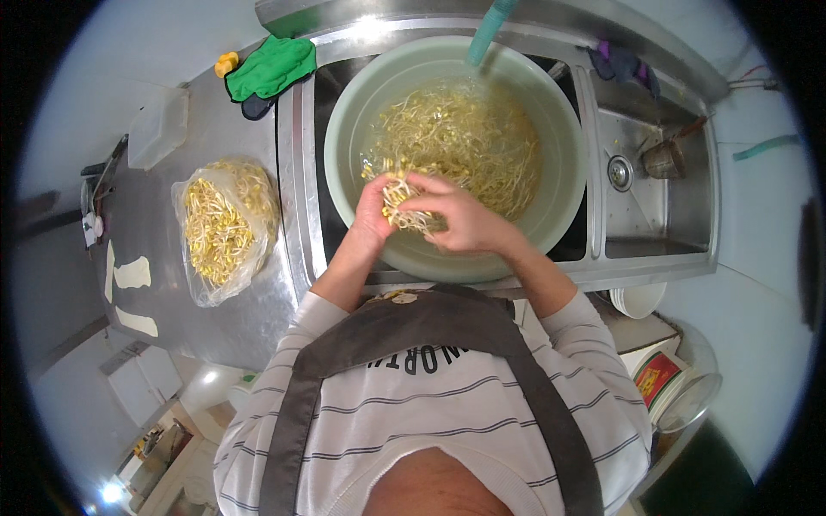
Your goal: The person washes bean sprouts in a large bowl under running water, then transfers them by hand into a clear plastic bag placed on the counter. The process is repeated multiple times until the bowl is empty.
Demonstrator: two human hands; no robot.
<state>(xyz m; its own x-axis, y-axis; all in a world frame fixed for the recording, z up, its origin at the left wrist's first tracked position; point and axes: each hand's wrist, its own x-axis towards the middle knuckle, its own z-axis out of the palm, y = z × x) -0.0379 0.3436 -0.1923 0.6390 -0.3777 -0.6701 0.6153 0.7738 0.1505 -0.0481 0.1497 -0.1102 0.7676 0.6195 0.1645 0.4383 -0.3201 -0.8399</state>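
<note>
Both hands are over the near left part of a large pale-green plastic basin [348, 122]. A clump of bean sprouts [408, 205] with yellow heads is cradled in my left hand [374, 206]. The fingers of my right hand [461, 216] spread across the same clump, with the thumb low on its near side. Many more bean sprouts [477, 135] lie in the water inside the basin. To the left, a clear plastic bag [258, 251] full of bean sprouts stands with its mouth spread, on the steel counter.
A teal hose [488, 32] hangs over the basin's far rim. Right of it, a steel sink [635, 226] holds a metal ladle-like cup [663, 160]. Green gloves [274, 68] and a translucent plastic container [158, 129] lie on the steel counter [213, 335]. White buckets [664, 387] stand lower right.
</note>
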